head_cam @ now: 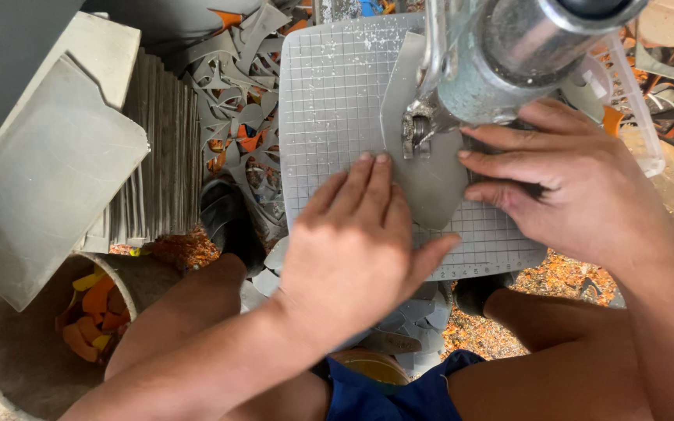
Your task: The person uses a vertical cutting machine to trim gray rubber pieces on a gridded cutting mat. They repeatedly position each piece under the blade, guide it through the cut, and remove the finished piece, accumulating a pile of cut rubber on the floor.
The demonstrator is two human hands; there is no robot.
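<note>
A flat grey sheet piece point(431, 183) with a curved, pointed outline lies on a gridded cutting table point(329, 101), under the blade of a grey-green cutting machine point(501, 54). My left hand point(352, 242) presses flat on the table and on the sheet's left edge, fingers together. My right hand point(571, 183) rests on the sheet's right side, just below the machine body, fingertips pointing left toward the blade point(417, 132).
A stack of grey sheets point(157, 156) stands on edge at the left with a loose sheet point(40, 179) leaning over it. Grey offcuts point(232, 86) lie in a heap behind. A round bin point(33, 343) holds orange scraps. Orange shavings cover the floor point(540, 288). My knees sit below the table.
</note>
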